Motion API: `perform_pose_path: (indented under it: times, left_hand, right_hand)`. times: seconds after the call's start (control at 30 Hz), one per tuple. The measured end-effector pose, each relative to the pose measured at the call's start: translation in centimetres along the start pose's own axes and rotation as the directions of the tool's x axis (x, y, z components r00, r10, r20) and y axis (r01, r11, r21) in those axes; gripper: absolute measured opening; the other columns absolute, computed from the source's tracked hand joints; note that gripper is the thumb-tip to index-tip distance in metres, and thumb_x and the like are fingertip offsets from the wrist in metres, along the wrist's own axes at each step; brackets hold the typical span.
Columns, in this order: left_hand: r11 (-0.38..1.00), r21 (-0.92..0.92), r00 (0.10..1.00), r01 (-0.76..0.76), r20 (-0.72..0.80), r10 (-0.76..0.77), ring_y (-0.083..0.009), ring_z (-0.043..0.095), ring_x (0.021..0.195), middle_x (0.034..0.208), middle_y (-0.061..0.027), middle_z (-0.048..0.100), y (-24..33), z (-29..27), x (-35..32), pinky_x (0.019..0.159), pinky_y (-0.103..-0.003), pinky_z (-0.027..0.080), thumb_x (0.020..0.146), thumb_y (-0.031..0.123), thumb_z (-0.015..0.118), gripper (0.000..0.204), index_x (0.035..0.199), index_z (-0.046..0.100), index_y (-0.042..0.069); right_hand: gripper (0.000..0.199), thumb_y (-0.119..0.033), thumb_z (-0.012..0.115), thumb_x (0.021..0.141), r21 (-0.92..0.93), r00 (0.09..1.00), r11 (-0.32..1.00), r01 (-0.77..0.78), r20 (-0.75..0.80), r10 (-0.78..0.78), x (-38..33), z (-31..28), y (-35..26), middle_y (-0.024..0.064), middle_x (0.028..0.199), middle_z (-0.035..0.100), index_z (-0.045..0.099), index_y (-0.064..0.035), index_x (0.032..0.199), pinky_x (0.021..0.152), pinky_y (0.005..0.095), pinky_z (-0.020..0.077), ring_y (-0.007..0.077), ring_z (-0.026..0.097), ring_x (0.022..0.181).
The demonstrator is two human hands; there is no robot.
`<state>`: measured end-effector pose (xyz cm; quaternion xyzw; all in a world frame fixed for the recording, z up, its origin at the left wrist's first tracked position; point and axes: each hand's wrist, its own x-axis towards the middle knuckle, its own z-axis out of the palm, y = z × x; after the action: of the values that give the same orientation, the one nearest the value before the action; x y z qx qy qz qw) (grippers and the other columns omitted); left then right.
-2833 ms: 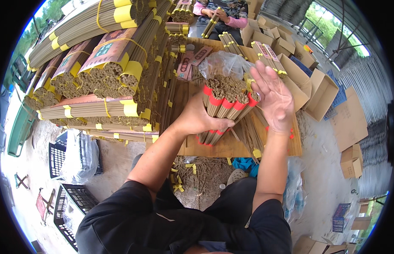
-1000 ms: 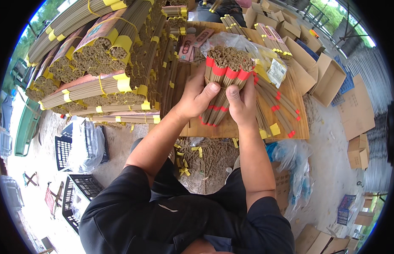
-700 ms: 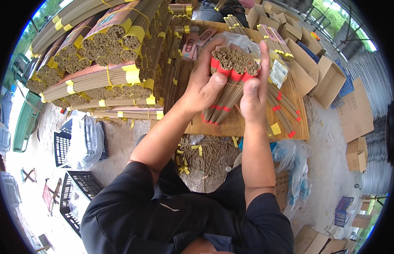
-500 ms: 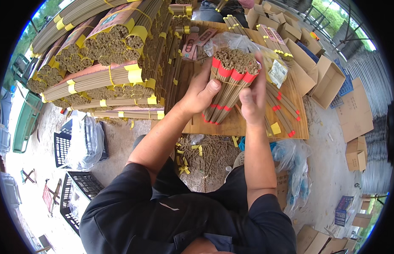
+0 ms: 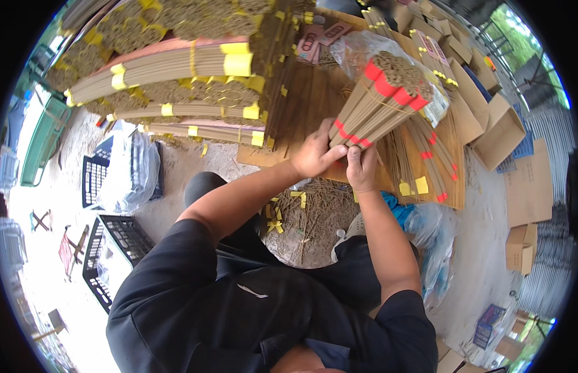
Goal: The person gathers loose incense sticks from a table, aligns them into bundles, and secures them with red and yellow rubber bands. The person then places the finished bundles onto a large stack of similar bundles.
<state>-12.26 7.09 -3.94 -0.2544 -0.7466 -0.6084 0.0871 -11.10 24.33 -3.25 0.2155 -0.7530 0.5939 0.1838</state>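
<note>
A thick bundle of incense sticks (image 5: 379,105), made of several smaller bunches with red paper bands and an elastic band round them, tilts to the upper right over the wooden table. Both my hands are at its near, lower end. My left hand (image 5: 314,153) is closed on the lower left corner, thumb pointing right. My right hand (image 5: 361,166) pinches the bottom edge beside the left thumb; some of its fingers are hidden beneath the sticks. Loose red-banded stick bunches (image 5: 428,155) lie on the table to the right, with yellow paper pieces (image 5: 414,186) near them.
A tall stack of yellow-banded stick bundles (image 5: 171,65) stands at the left. Clear plastic (image 5: 357,50) and pink printed cards (image 5: 310,43) lie at the table's back. Cardboard boxes (image 5: 497,127) stand to the right, black crates (image 5: 118,248) on the left floor. Debris lies below the table.
My hands have slid from the bundle's sides to its lower end. The bundle now leans further to the right. The view has shifted slightly left.
</note>
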Motion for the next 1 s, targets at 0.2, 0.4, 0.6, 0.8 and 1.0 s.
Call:
perform_pose_path:
  times: [0.2,0.4,0.6,0.8,1.0]
  left_hand:
    - [0.954,-0.028,0.939,0.298,-0.171,-0.299,-0.0490,0.065,0.104,0.108,-0.0349,0.066,6.2,2.1,-1.6,0.089,-0.048,0.053,0.101,0.047,0.055,0.070,0.140,0.036,-0.009]
    - [0.815,-0.181,0.822,0.551,-0.051,-0.568,-0.0383,0.061,0.121,0.127,-0.0310,0.061,4.7,2.0,-4.7,0.102,-0.041,0.048,0.102,0.040,0.052,0.064,0.142,0.035,-0.007]
    - [0.726,-0.241,0.744,0.644,-0.022,-0.668,-0.0393,0.057,0.129,0.138,-0.0328,0.055,2.6,1.8,-5.0,0.106,-0.040,0.046,0.100,0.042,0.057,0.073,0.146,0.033,-0.010]
    - [0.483,-0.641,0.722,0.596,0.166,-0.672,-0.0258,0.058,0.124,0.142,-0.0170,0.052,4.8,0.9,-4.0,0.101,-0.040,0.052,0.101,0.026,0.061,0.079,0.160,0.014,0.004]
    - [0.462,-0.760,0.789,0.457,0.107,-0.605,-0.0228,0.054,0.128,0.140,-0.0148,0.053,4.8,2.1,-5.8,0.103,-0.039,0.050,0.102,0.019,0.060,0.080,0.162,0.009,0.006]
  right_hand:
    - [0.055,-0.045,0.051,0.105,-0.032,0.951,0.963,-0.266,-0.172,0.257,0.3,0.9,-6.3,0.0209,0.118,0.066,0.057,0.0056,0.126,0.096,0.0387,0.0486,0.0297,0.063,0.112]
    - [0.058,-0.042,0.054,0.104,0.117,0.758,0.755,-0.645,-0.028,0.652,-1.1,1.9,-6.3,0.0213,0.132,0.061,0.050,0.0053,0.137,0.101,0.0394,0.0470,0.0285,0.059,0.121]
    - [0.061,-0.045,0.057,0.102,0.123,0.660,0.653,-0.747,0.024,0.751,-1.1,2.5,-4.8,0.0233,0.131,0.062,0.053,0.0064,0.135,0.099,0.0397,0.0487,0.0305,0.061,0.120]
    - [0.057,-0.043,0.052,0.104,0.132,0.685,0.675,-0.726,0.054,0.727,-1.2,2.0,-3.6,0.0226,0.130,0.063,0.055,0.0060,0.133,0.095,0.0393,0.0511,0.0300,0.064,0.116]
    - [0.050,-0.038,0.047,0.107,0.152,0.698,0.697,-0.700,-0.058,0.714,-1.5,2.7,-3.8,0.0216,0.109,0.072,0.064,0.0070,0.122,0.087,0.0412,0.0538,0.0306,0.070,0.101]
